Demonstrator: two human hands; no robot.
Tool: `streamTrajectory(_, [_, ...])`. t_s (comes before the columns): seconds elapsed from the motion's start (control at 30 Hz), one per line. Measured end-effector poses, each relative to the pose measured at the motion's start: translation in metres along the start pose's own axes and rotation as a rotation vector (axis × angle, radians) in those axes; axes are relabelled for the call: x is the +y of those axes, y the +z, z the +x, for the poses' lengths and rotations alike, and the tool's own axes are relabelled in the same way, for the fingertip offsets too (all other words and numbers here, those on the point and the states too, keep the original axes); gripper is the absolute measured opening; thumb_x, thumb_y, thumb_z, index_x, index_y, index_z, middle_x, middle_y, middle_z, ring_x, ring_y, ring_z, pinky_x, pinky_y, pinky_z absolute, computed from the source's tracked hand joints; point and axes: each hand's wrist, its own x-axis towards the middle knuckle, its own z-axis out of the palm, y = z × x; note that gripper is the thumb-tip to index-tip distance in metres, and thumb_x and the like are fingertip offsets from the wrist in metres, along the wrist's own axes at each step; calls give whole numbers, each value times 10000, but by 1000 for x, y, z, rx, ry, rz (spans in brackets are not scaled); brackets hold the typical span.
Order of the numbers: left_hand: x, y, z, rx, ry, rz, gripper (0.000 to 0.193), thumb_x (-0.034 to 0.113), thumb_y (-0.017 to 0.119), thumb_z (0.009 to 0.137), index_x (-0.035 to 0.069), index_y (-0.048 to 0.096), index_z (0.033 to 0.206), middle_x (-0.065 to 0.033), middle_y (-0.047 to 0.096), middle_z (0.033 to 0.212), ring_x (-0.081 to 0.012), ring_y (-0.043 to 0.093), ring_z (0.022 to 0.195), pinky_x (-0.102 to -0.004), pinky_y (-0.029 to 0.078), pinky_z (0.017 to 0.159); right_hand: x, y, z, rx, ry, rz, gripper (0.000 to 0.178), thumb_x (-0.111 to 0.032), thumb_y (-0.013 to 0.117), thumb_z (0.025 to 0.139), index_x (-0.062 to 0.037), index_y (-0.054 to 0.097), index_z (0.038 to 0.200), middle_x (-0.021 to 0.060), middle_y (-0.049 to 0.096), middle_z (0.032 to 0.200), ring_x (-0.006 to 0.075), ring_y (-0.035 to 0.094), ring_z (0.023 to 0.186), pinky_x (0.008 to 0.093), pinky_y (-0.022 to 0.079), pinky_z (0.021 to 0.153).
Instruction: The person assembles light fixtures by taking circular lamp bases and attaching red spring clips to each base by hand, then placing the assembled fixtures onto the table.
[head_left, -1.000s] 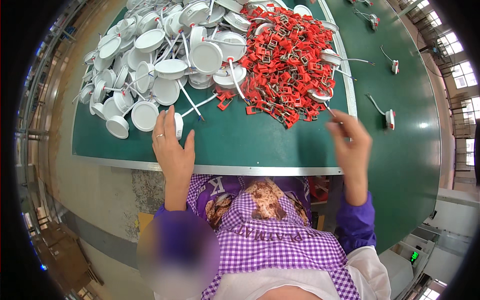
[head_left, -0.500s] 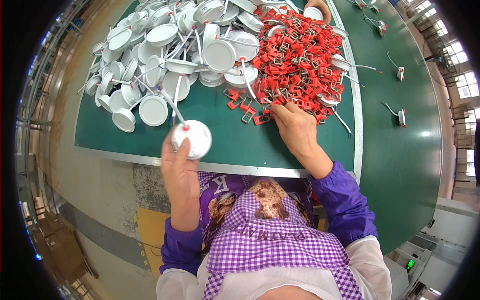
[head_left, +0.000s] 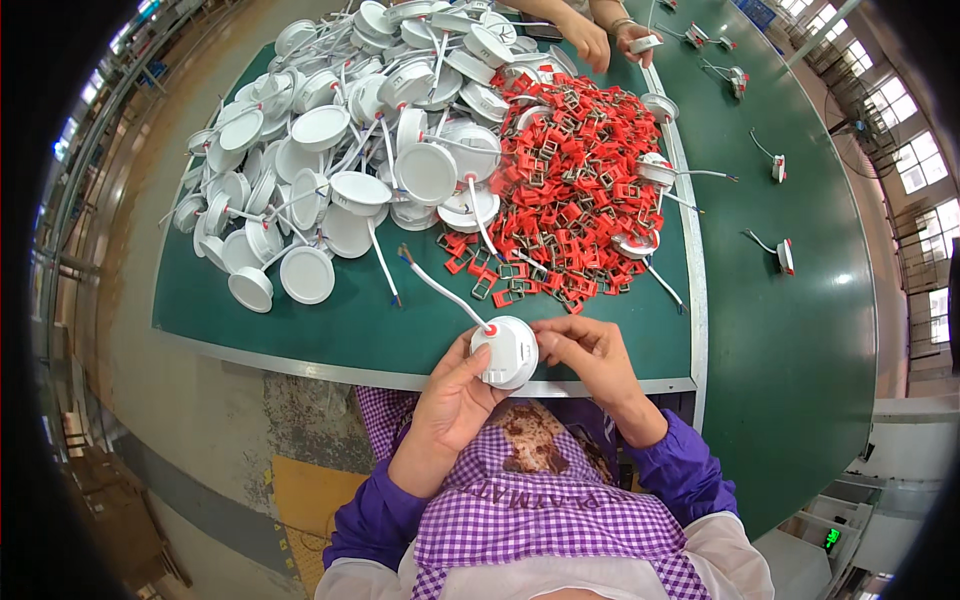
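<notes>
My left hand (head_left: 455, 390) and my right hand (head_left: 588, 352) both grip one round white lamp fitting (head_left: 506, 351) at the near edge of the green table (head_left: 330, 325). Its white wire (head_left: 440, 287) trails up and to the left from a red spot on its rim. My right fingers press against the fitting's right side; whether they also pinch a small clip there I cannot tell. Just beyond my hands lies a heap of red clips with metal springs (head_left: 570, 185).
A large pile of white round lamp fittings (head_left: 340, 150) with wires covers the far left of the table. Another person's hands (head_left: 610, 35) work at the far edge. A green conveyor belt (head_left: 790, 300) on the right carries a few finished fittings (head_left: 785, 257).
My right hand has come back from the red clip heap to the fitting. My left hand has shifted the fitting rightwards along the table's near edge, where both hands now meet.
</notes>
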Motion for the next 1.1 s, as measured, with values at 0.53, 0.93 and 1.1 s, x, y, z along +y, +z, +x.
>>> streamTrajectory(0.53, [-7,2,-2,75,180,173,429,56,603,932,35,420,1320,-104,592,1220,-239,617,1113,-413,526,937,0,-9,-3,219,-137,-107,65,-12,613,924,11,582,976,36,644,808,91,608,719,228,498,652])
streamTrajectory(0.93, [-15,8,0,138,281,345,351,54,627,932,36,452,1235,-116,603,1204,-236,627,1099,-438,549,924,1,24,-8,174,-161,-139,72,-9,583,944,13,596,1011,25,634,840,90,628,725,235,502,643])
streamTrajectory(1.1, [-21,9,2,185,395,366,345,18,651,912,27,478,1210,-94,612,1156,-187,624,1058,-372,547,913,-3,23,-10,274,-381,-395,113,19,625,898,15,652,1008,93,655,837,146,670,691,262,518,600])
